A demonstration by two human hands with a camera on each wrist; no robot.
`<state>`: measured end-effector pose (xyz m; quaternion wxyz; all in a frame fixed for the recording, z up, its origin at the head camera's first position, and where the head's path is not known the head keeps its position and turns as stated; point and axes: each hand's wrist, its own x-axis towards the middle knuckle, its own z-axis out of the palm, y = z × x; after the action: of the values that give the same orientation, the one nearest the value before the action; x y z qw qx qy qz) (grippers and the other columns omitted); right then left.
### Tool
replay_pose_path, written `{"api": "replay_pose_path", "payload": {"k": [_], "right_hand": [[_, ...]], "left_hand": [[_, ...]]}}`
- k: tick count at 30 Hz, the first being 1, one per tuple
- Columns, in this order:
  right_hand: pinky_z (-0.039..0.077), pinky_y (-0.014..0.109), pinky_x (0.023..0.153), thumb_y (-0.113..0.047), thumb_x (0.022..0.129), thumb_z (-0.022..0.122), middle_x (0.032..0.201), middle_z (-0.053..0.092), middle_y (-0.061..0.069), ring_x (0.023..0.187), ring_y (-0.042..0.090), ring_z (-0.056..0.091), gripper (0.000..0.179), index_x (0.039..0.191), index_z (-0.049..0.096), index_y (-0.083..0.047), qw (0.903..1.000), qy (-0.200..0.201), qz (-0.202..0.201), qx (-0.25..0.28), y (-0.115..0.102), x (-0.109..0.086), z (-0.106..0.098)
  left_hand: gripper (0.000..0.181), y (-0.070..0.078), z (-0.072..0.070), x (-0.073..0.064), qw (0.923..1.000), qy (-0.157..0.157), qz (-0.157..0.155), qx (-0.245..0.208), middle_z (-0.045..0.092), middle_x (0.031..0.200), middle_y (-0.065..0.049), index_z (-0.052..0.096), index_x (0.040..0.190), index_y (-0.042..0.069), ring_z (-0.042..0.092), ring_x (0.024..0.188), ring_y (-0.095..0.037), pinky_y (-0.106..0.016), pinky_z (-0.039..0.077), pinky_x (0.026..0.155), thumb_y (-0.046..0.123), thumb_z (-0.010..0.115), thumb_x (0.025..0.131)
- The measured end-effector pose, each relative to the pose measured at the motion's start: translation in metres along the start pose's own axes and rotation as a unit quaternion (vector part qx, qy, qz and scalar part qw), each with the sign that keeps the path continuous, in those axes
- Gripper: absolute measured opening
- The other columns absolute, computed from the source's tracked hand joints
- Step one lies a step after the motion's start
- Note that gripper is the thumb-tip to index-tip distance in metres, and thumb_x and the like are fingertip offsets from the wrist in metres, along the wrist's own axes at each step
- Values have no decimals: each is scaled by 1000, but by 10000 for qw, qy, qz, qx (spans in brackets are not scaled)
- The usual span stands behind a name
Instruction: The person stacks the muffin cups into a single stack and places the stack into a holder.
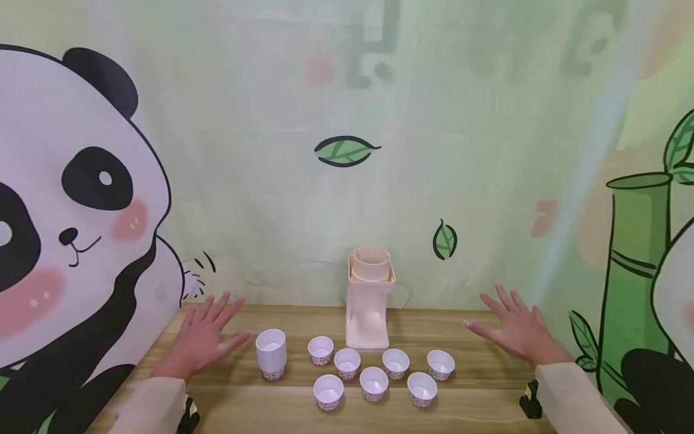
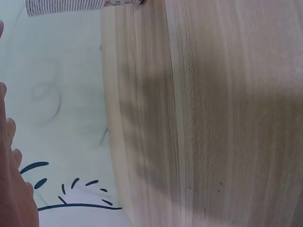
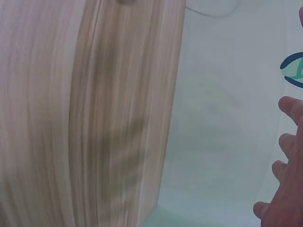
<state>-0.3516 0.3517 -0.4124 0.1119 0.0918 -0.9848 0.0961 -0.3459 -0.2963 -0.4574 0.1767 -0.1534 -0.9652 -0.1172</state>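
Observation:
My left hand is held over the left side of the table, fingers spread and straight, holding nothing. Closest to it stands a white ribbed stack of nested cups with a patterned base; its side also shows at the top of the left wrist view. My right hand is likewise spread over the right side, with nothing in it. Several small white cups with patterned lower walls stand upright and apart between the hands. Nearest the right hand is the rightmost cup. Only finger edges show in both wrist views.
Behind the cups, a pale pink stand with a round holder on top rises near the table's back edge. The wooden table meets a green cloth backdrop printed with pandas, leaves and bamboo.

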Motion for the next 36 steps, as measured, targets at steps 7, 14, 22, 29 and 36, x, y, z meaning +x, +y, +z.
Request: {"api": "replay_pose_path", "payload": {"k": [7, 14, 22, 29, 36], "right_hand": [[18, 91, 110, -72, 97, 60, 169, 27, 32, 153, 61, 21, 91, 159, 48, -6, 9993, 245, -218, 160, -3, -3, 7], [25, 87, 111, -65, 97, 65, 168, 31, 32, 151, 62, 26, 85, 155, 54, -4, 9968, 521, -432, 420, -7, -8, 15], [27, 83, 113, -59, 98, 68, 167, 34, 32, 150, 61, 29, 80, 153, 55, -2, 9934, 679, -522, 762, -12, -16, 23], [29, 82, 114, -53, 101, 67, 165, 35, 33, 148, 59, 33, 76, 153, 53, 0, 9882, 786, -500, 1215, -17, -22, 35], [28, 82, 113, -50, 104, 67, 166, 35, 31, 149, 58, 33, 74, 158, 48, -2, 9789, 742, -287, 1880, -23, -29, 49]], "left_hand": [[83, 5, 2, -3, 9998, 97, 198, 11, 27, 173, -22, 39, 166, 15, 22, 155, -57, -78, 15, 122, 63, 59, 102], [83, 11, 9, -8, 9981, 432, 441, -64, 34, 170, -23, 42, 163, 10, 31, 151, -57, -75, 26, 121, 58, 65, 99], [83, 21, 13, -14, 9963, 566, 514, -402, 40, 166, -24, 44, 162, 7, 36, 149, -57, -73, 31, 120, 53, 69, 98], [85, 32, 21, -18, 9910, 807, 481, -948, 45, 163, -25, 43, 162, 5, 38, 148, -56, -76, 35, 116, 48, 75, 96], [86, 45, 28, -19, 9832, 852, 330, -1578, 45, 163, -24, 42, 163, 7, 42, 146, -52, -75, 35, 116, 44, 79, 95]]}}
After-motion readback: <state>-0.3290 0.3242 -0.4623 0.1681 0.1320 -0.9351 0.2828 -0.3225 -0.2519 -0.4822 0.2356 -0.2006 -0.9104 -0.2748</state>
